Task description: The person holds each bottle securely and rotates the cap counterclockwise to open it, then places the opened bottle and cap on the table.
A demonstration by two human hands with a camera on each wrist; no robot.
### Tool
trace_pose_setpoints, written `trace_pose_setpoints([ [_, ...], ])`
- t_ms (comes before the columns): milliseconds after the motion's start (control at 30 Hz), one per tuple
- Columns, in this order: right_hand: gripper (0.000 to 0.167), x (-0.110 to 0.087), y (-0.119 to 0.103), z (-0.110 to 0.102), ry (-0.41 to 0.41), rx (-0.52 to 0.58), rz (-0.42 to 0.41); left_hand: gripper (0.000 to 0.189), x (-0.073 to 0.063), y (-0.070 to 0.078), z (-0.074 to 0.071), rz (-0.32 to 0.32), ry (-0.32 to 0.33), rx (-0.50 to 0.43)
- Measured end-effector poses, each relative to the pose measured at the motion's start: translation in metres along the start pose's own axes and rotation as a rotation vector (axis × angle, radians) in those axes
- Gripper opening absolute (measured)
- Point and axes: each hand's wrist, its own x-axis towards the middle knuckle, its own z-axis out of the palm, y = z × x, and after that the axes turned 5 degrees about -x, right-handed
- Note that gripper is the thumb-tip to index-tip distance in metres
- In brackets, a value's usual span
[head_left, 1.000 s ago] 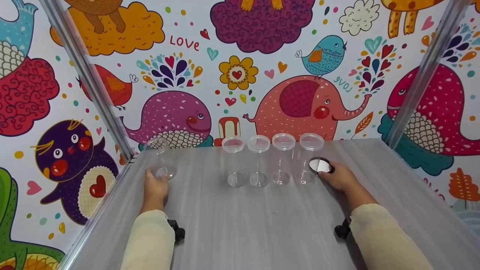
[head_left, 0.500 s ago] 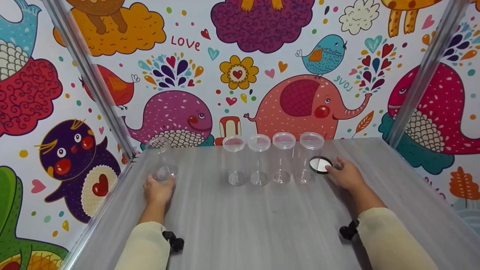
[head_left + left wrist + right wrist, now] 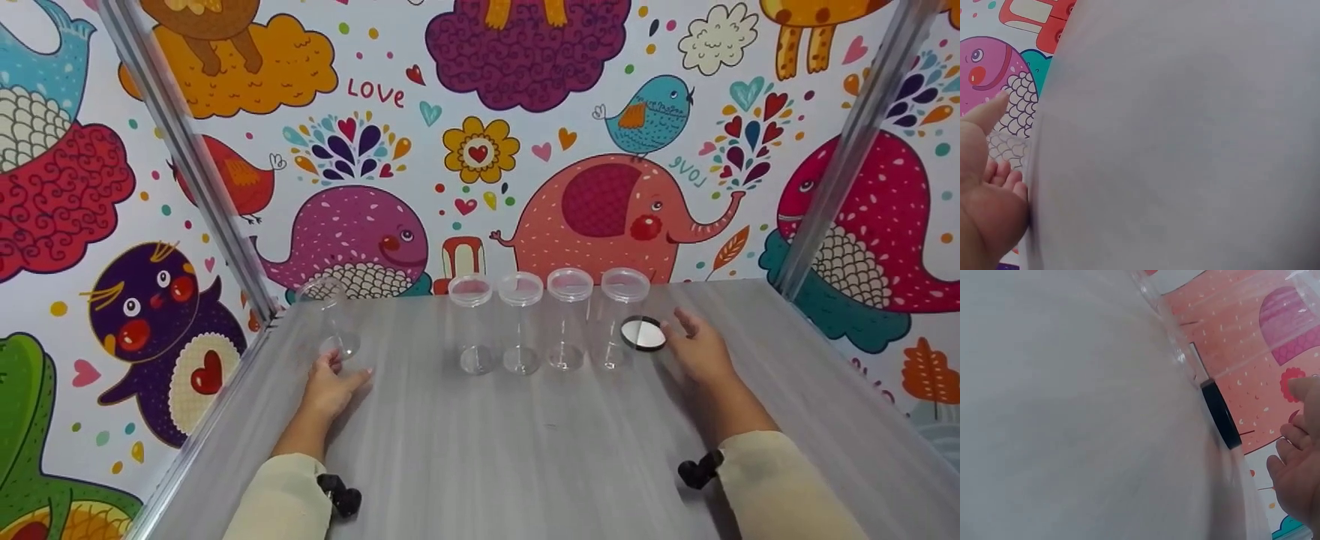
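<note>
At the far left of the head view stands a clear plastic jar [image 3: 326, 315], upright on the table. My left hand [image 3: 330, 386] lies just in front of its base, thumb out to the right, holding nothing. On the right, my right hand [image 3: 701, 349] has its fingers spread beside a round black-rimmed lid [image 3: 643, 333] with a white inner face. The lid lies flat on the table next to the rightmost of several clear jars; the right wrist view shows its black side [image 3: 1221, 414]. Both palms show bare in the wrist views.
A row of several clear jars [image 3: 520, 322] with wide clear rims stands upright at the back middle of the grey table [image 3: 517, 450]. Behind is a wall [image 3: 540, 90] printed with cartoon animals, with metal posts [image 3: 202, 172] at both corners.
My left hand has let go of the left jar and drawn back toward the front right. My right hand has released the black-rimmed lid and moved off to its right.
</note>
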Motion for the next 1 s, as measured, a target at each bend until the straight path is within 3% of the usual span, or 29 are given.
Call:
trace_pose_setpoints([
  [300, 0.082, -0.009, -0.008, 0.004, 0.017, 0.202, 0.04, 0.097, 0.001, 0.009, 0.028, 0.048, -0.103, -0.05],
  [567, 0.084, -0.017, -0.025, 0.001, 0.049, 0.204, -0.019, 0.094, 0.004, 0.023, 0.058, 0.129, -0.151, -0.049],
  [1000, 0.077, -0.042, -0.056, -0.002, 0.132, 0.213, -0.145, 0.101, 0.006, 0.047, 0.114, 0.165, -0.265, -0.053],
])
